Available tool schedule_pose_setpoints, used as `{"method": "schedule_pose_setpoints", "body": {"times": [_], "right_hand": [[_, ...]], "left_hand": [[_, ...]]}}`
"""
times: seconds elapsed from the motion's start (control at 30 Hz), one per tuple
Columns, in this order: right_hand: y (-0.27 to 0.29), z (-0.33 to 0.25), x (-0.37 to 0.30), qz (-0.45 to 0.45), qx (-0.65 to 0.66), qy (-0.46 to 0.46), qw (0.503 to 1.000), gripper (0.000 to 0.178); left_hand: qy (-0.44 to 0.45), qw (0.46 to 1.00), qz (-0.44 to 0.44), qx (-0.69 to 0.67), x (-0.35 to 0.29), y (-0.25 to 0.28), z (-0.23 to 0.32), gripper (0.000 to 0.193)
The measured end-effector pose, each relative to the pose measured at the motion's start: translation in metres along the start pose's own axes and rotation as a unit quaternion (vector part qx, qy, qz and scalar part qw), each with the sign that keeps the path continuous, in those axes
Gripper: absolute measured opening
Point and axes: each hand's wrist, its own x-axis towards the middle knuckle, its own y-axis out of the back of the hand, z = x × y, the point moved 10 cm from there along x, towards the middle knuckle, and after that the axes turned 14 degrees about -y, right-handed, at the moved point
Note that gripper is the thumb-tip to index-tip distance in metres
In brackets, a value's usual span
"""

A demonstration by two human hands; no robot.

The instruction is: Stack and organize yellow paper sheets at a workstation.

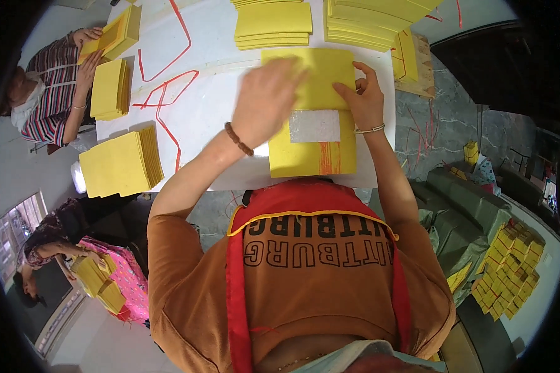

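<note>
In front of me on the white table lies yellow paper [311, 163] with a silver foil patch [315, 127] and orange streaks below it. A plain yellow sheet [330, 68] covers its far part. My left hand [270, 93] is over the left side of that plain sheet, its fingers smeared by motion. At the sheet's right edge is my right hand [366, 99], its thumb lying on the paper and its index finger stretched apart along the edge. Whether anything is beneath the left palm is hidden.
Stacks of yellow paper stand at the far side [274, 26] and far right [367, 25]; others line the left edge [119, 163]. Red strings [168, 124] lie on the white table [221, 124]. A co-worker [50, 93] handles paper at left. Yellow bundles [507, 270] are piled right.
</note>
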Motion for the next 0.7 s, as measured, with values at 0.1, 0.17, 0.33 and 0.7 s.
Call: {"method": "schedule_pose_setpoints", "body": {"times": [0.1,0.17,0.33,0.7], "right_hand": [[-0.001,-0.003,0.001,-0.004,-0.006,0.001,1.000,0.052],[-0.004,-0.005,0.000,-0.005,-0.015,-0.001,1.000,0.049],[0.011,-0.026,-0.031,0.063,-0.060,0.118,0.989,0.046],[-0.031,0.002,-0.068,-0.152,-0.337,0.264,0.891,0.058]], "left_hand": [[-0.091,0.988,-0.098,-0.083,-0.001,-0.030,0.039,0.063],[-0.072,0.985,-0.136,-0.083,-0.006,-0.044,0.037,0.065],[-0.047,0.978,-0.190,-0.070,-0.019,-0.068,0.031,0.068],[-0.018,0.993,-0.113,-0.036,-0.007,-0.058,0.019,0.062]]}}
